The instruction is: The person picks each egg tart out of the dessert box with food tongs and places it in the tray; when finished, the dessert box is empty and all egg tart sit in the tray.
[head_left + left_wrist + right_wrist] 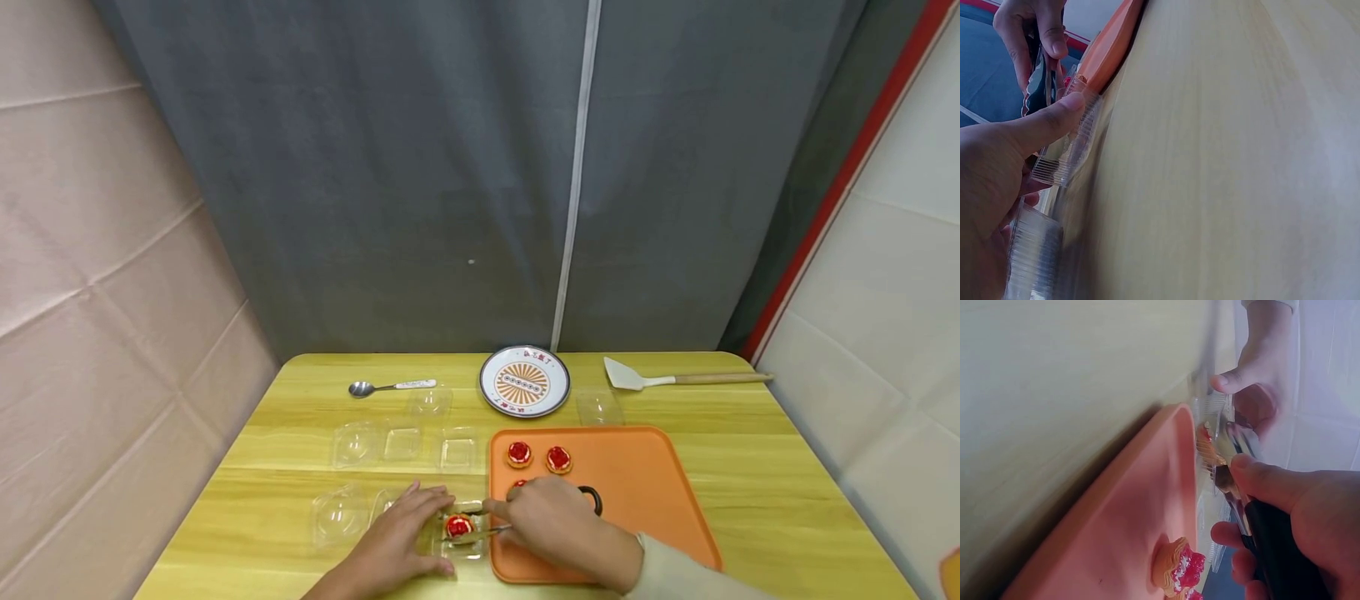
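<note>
My right hand [555,517] grips metal tongs [1282,556] with black handles. The tongs' tips lie on either side of a small tart with red topping [459,525], inside a clear plastic box [471,552]. My left hand [401,533] holds that box at its side, the thumb on the near wall and the fingers mostly hidden behind it in the left wrist view. The box stands beside the left edge of an orange tray [630,483]. Two more tarts, one a red-topped tart [558,459], sit on the tray, and another is partly covered by my right hand.
Several clear plastic boxes and lids, among them a clear lid [340,517], are spread over the table's left. A spoon [363,389], a patterned plate [525,408] and a white spatula [626,377] with a wooden handle lie along the back. Another clear piece [600,408] is behind the tray.
</note>
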The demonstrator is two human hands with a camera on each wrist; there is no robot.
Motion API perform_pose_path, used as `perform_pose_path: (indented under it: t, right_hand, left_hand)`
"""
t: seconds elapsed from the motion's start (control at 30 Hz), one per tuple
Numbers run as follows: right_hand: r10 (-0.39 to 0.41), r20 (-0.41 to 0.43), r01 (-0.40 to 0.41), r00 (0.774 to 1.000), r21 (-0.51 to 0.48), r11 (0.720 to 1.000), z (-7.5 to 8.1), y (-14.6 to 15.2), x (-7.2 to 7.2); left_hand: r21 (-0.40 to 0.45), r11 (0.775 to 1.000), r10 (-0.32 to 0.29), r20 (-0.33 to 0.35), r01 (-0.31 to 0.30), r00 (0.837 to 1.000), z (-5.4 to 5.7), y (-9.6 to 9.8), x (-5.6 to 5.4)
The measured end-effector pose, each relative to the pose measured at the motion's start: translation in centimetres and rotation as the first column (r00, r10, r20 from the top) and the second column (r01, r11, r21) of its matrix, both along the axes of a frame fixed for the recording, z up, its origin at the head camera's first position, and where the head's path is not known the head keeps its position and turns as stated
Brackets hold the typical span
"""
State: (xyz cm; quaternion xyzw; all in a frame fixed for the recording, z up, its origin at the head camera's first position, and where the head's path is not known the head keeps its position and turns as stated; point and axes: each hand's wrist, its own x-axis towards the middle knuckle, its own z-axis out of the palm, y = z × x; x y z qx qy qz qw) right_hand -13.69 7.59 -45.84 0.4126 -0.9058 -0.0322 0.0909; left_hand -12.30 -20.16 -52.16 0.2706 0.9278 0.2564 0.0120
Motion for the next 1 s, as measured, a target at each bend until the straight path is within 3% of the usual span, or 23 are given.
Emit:
perform_pose_path:
  t: [0.27,0.7,1.0]
  right_hand:
    - [0.024,0.0,-0.024,1.0,-0.033,0.999,0.4,0.5,0.2]
    - [0.018,0.099,-0.001,0.995,-0.163,0.987,0.7,2.3,0.4]
    - [0.023,0.131,0.007,0.991,-0.224,0.975,1.0,3.9,0.4]
  left_hand:
    - [0.002,1.0,-0.003,0.012,0.003,1.0,-0.1,-0.1,0.0]
    - [-0.007,1.0,-0.013,-0.024,0.013,1.0,0.0,0.0,0.0]
    - [-0.013,1.0,-0.011,-0.007,0.011,1.0,0.2,0.0,0.0]
